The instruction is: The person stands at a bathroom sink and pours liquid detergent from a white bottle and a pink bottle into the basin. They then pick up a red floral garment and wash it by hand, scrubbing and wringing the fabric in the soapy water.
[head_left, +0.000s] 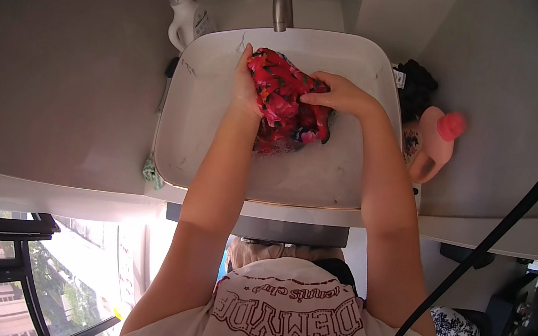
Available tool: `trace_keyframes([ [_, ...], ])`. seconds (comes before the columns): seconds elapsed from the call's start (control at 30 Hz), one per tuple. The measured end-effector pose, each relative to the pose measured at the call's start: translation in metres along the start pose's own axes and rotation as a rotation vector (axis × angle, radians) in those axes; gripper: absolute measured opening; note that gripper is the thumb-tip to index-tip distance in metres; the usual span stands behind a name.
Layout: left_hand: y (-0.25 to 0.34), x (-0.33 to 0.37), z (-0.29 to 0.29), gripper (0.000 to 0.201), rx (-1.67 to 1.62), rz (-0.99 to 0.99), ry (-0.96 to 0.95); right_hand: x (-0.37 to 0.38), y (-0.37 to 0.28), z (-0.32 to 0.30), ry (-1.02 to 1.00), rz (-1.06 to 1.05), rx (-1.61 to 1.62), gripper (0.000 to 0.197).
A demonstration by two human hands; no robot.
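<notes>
A wet, bunched-up red floral cloth (283,103) is held over the white sink (198,150), its lower end in the cloudy water. My left hand (247,84) grips the cloth along its left side, the thumb side up and most fingers hidden behind the fabric. From the right, my right hand (340,95) pinches the cloth's upper right part between thumb and fingers. Suds show at the cloth's lower edge. What kind of garment it is, I cannot tell.
A metal faucet (282,1) rises behind the sink. At the back left stands a white jug (187,20). Right of the sink are a pink bottle with a red cap (436,142) and a dark bunched item (417,86). A black cable (481,251) runs down the right side.
</notes>
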State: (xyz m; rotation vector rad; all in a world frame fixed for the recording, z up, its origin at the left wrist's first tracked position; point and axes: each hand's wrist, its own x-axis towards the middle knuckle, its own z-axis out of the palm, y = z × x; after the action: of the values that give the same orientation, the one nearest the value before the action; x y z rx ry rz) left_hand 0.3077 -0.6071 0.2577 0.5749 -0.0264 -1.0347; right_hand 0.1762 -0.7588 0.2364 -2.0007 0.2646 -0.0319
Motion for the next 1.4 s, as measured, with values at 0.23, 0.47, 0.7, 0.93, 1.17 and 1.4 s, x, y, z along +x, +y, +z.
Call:
trace_keyframes([
  [0.23,0.002,0.007,-0.008,0.047,0.059,0.126,0.052,0.005,0.022,-0.019,0.161,0.065,0.054,0.029],
  [0.47,-0.023,0.016,-0.018,0.058,1.645,0.562,0.111,-0.009,-0.024,-0.021,0.433,-0.03,0.878,0.026],
  [0.7,-0.034,0.001,0.006,0.038,0.624,0.175,-0.013,-0.002,-0.015,-0.015,0.471,0.003,0.651,0.027],
  [0.93,-0.033,0.02,-0.02,0.021,0.276,0.021,0.147,0.005,-0.041,0.032,0.671,-0.248,-0.265,0.025],
  [1.17,-0.039,0.072,-0.098,0.026,0.297,0.083,-0.043,0.01,-0.062,0.085,0.583,-0.59,-0.546,0.025],
  [1.4,-0.048,0.008,0.001,0.026,0.538,-0.062,0.194,0.022,-0.017,0.031,0.663,-0.092,-0.236,0.043],
])
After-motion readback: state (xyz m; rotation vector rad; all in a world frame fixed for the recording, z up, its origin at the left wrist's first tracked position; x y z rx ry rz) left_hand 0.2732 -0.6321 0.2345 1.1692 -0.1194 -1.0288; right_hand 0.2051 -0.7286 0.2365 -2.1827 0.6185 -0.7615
